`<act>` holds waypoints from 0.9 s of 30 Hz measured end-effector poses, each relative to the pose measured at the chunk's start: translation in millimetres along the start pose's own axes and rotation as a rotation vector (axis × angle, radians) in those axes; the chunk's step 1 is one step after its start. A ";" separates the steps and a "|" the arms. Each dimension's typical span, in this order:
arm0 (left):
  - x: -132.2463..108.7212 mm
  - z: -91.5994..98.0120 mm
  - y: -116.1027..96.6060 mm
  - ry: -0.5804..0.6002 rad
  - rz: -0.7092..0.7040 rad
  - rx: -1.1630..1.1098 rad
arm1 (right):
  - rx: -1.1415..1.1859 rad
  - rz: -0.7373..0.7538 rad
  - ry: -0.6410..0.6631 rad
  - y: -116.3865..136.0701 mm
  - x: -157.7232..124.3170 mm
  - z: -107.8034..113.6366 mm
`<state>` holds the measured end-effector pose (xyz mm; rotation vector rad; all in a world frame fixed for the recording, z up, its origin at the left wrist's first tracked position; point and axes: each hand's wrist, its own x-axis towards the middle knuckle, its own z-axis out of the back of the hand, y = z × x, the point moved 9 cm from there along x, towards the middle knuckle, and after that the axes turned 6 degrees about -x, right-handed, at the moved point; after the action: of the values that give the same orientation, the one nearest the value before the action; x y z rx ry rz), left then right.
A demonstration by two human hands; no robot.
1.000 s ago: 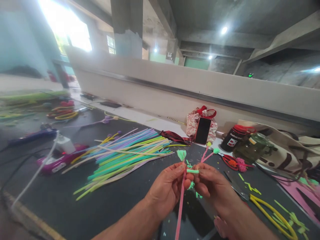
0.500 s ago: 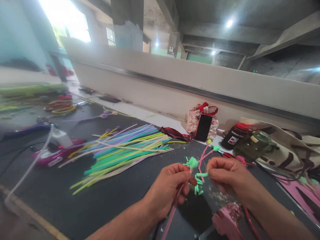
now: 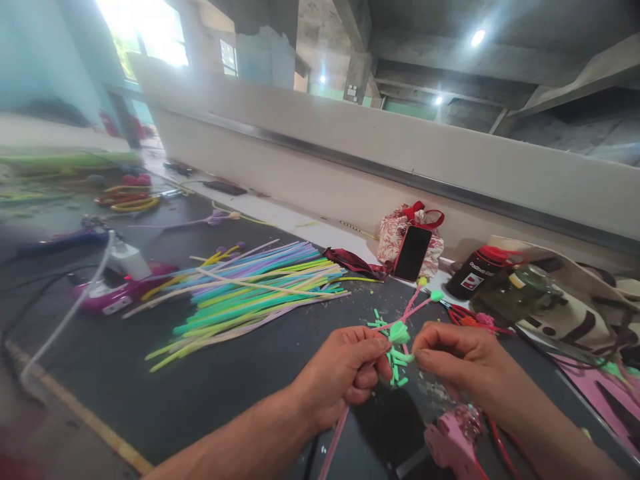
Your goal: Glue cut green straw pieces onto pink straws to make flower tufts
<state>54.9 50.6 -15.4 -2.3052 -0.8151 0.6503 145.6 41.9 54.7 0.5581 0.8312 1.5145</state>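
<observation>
My left hand (image 3: pixel 345 367) is closed on a pink pipe-cleaner stem (image 3: pixel 334 443) that carries a green flower head (image 3: pixel 399 333) above the fingertips. Just right of it, my right hand (image 3: pixel 457 353) pinches a short green pipe-cleaner piece (image 3: pixel 405 358) between thumb and forefinger. The piece's left end reaches up against the underside of the flower head; whether it is joined there I cannot tell. Below and behind the hands, cut green bits (image 3: pixel 399 377) are scattered on the dark tabletop. Two pink stems with small tips, one yellow and one green (image 3: pixel 437 296), lie just beyond.
Long pastel pipe cleaners (image 3: pixel 260 293) are piled at centre left. A purple power strip (image 3: pixel 110 303) lies farther left. Behind my hands stand a phone (image 3: pixel 412 254), a dark red-lidded bottle (image 3: pixel 470 275) and a fabric bag (image 3: pixel 580 293). A pink object (image 3: pixel 453 440) sits near the front.
My left hand has shifted right, and the flower head has tilted toward my right hand. The green piece now meets the flower head, its left end raised. The camera view has turned slightly left.
</observation>
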 end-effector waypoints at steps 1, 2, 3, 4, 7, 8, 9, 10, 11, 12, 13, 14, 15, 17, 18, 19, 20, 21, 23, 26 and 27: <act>-0.3 -0.1 -0.1 -0.002 0.002 -0.003 | -0.005 -0.005 -0.006 -0.5 -0.2 -0.9; -0.5 -0.1 -0.4 -0.006 0.001 -0.006 | -0.007 -0.015 -0.013 -1.6 -0.3 -1.5; -0.8 -0.2 -0.5 -0.009 0.003 -0.009 | -0.008 -0.026 -0.020 -2.8 -0.3 -2.0; -1.1 -0.2 -0.3 -0.013 0.008 -0.010 | -0.010 -0.033 -0.025 -3.6 -0.2 -2.3; -1.6 -0.5 0.3 -0.018 0.016 -0.014 | -0.037 -0.025 -0.051 -3.3 0.5 -0.5; -1.7 -0.7 0.5 -0.015 0.018 -0.015 | -0.048 -0.019 -0.062 -2.7 0.7 0.6; -1.8 -0.8 0.5 -0.013 0.016 -0.015 | -0.057 -0.016 -0.071 -2.5 0.8 1.7; -1.8 -1.0 0.5 -0.010 0.012 -0.013 | -0.063 -0.019 -0.078 -2.9 0.9 2.7; -1.9 -0.9 0.3 -0.009 0.008 -0.012 | -0.067 -0.026 -0.082 -3.6 0.9 3.5; -1.9 -0.6 0.1 -0.009 0.003 -0.010 | -0.070 -0.032 -0.087 -4.2 0.8 4.2; -2.0 -0.5 0.1 -0.010 0.001 -0.008 | -0.071 -0.038 -0.090 -4.8 0.7 4.9; -1.9 -0.2 0.1 -0.013 0.000 -0.006 | -0.071 -0.042 -0.094 -5.4 0.5 5.5; -1.9 0.1 0.2 -0.015 0.001 -0.004 | -0.071 -0.045 -0.099 -5.6 0.5 6.2; -1.6 0.3 0.6 -0.017 0.004 0.002 | -0.072 -0.045 -0.103 -5.8 0.5 6.8; -1.4 0.3 0.9 -0.017 0.006 0.005 | -0.073 -0.045 -0.101 -5.9 0.5 6.7; -1.2 0.5 1.1 -0.019 0.008 0.008 | -0.076 -0.043 -0.101 -5.8 0.5 6.8; -1.0 0.5 1.2 -0.020 0.008 0.011 | -0.080 -0.040 -0.103 -5.6 0.4 7.1; -1.0 0.6 1.4 -0.021 0.008 0.012 | -0.084 -0.037 -0.104 -5.5 0.2 7.3; -1.1 0.6 1.9 -0.024 0.012 0.012 | -0.090 -0.033 -0.111 -5.7 -0.3 8.2; -1.7 -0.1 2.1 -0.026 0.018 0.011 | -0.090 -0.029 -0.117 -6.4 -0.9 8.7; -1.9 -0.4 2.4 -0.026 0.025 0.012 | -0.086 -0.027 -0.117 -6.5 -1.0 8.5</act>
<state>54.8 47.7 -16.4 -2.3037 -0.7940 0.6955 156.3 42.4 55.0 0.5637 0.6780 1.4712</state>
